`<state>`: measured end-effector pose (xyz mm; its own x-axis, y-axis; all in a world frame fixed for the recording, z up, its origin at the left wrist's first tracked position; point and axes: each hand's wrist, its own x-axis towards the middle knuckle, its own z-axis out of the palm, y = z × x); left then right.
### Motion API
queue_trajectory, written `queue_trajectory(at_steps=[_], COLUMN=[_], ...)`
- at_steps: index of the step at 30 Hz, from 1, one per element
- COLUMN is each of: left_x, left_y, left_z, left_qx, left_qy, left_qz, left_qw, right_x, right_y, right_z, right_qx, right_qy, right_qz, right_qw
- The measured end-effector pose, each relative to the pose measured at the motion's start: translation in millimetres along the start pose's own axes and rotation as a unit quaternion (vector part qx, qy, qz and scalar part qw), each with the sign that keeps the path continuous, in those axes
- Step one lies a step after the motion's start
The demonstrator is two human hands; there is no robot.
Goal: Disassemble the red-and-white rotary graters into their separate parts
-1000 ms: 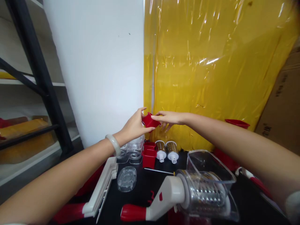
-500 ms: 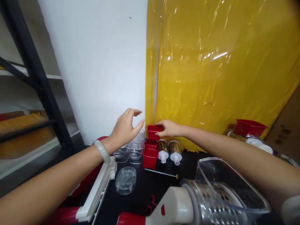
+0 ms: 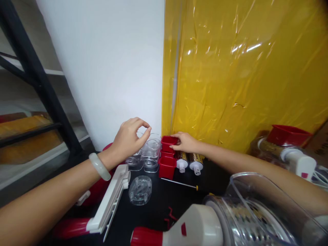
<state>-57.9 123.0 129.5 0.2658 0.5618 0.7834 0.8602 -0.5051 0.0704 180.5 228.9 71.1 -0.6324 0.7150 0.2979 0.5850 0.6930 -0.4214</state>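
Yellow sheet (image 3: pixel 220 82) close behind | right hand (image 3: pixel 187 142) clamping red cup (image 3: pixel 167 145) rim | left hand (image 3: pixel 129 137) pinched

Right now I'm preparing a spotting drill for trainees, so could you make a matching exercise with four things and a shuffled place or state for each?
1. right hand
2. left hand
3. pale bangle
4. yellow-ended metal rod

A. around the left wrist
B. lying on the black surface
C. touching a red container
D. raised, nothing visible in it

1-C, 2-D, 3-A, 4-B
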Motion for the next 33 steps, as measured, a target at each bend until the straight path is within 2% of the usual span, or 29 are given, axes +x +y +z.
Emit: queue_trajectory(at_steps=[10,16,23,28,31,33], left_x=[-0.5,-1.9,-4.2,-7.8,-14.9,-24.1], left_y=[-1.2,-0.2,1.0,6.7,18.9,32.0], left_z=[3.3,0.4,-5.0,-14.1,-23.3,-29.8], left_qx=[0.012,0.026,0.024,0.005,-0.032,-0.076], left_qy=[-0.001,-0.006,-0.005,-0.006,-0.017,-0.04], left_qz=[0.019,0.023,0.032,0.042,0.057,0.069], left_qw=[1.0,0.999,0.999,0.999,0.998,0.994], right_x=[-9.1,-6.5,-12.4,-22.2,-41.3,-64.8], right_y=[-0.4,2.9,-1.3,-8.9,-19.4,-27.7], right_z=[7.8,11.2,6.9,-13.4,-40.9,-64.0], right_qx=[-0.084,0.033,0.061,0.005,-0.006,0.023], right_qy=[0.027,0.023,0.004,0.007,0.05,0.09], right_qz=[-0.019,0.012,0.033,0.039,0.054,0.05], right_qw=[0.996,0.999,0.998,0.999,0.997,0.994])
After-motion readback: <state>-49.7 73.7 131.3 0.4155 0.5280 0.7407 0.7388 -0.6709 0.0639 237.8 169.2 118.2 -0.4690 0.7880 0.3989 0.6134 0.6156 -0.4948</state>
